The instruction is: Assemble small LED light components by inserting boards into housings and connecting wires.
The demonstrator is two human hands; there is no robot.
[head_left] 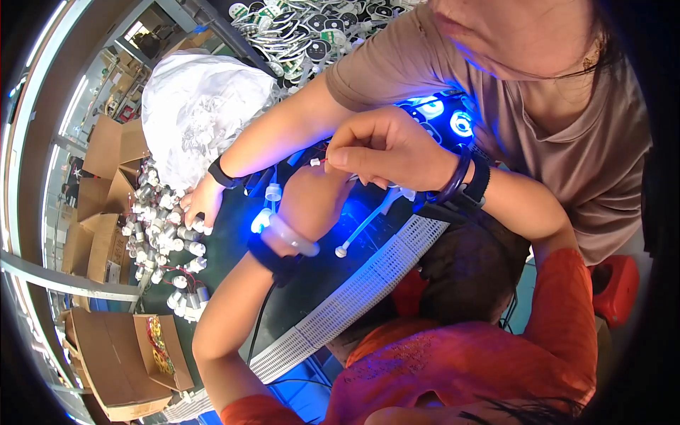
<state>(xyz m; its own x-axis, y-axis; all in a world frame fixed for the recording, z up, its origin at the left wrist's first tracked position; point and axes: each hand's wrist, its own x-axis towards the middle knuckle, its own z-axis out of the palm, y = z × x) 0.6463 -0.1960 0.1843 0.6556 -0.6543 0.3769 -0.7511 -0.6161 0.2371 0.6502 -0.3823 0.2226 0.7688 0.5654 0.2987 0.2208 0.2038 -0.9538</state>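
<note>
Head | hands [312, 202] [400, 149] between co-worker's forearm [280, 138] and perforated edge [354, 294] | tabletop [227, 248] left

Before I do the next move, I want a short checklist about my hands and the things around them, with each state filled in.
1. Left hand has a sure hold: cannot tell, its fingertips are hidden.
2. Right hand grips the small white connector: cannot tell; it shows beside the fingertips.
3. Co-worker's hand away from yours: ok, it is at the pile of small motors on the left.
4. Clear tube's white end cap free of both hands: ok.
5. Working spot fully visible: not ok, your hands cover part of it.
</note>
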